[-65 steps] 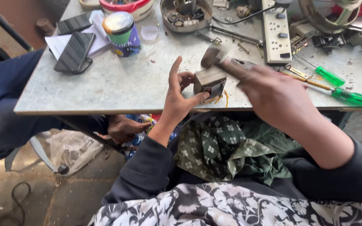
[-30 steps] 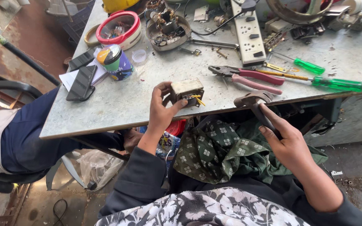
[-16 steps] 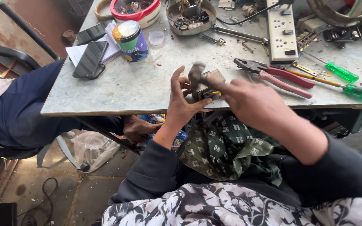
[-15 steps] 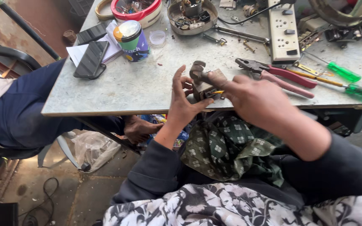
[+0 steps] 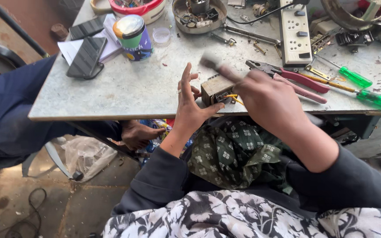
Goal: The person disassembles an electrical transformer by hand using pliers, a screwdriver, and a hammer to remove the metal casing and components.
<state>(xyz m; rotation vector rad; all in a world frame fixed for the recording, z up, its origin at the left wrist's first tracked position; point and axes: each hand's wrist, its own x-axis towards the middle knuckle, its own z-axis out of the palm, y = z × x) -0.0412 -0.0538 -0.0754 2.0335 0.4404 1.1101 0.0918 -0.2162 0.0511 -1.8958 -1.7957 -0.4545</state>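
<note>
Head view — hammer (image 5: 214,65) now raised, blurred

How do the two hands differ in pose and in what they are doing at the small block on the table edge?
The left hand is open, fingers spread, bracing the small block; the right hand is closed round a hammer. The left hand is sharp, while the right hand's hammer is blurred above the block. Both wear dark sleeves.
</note>
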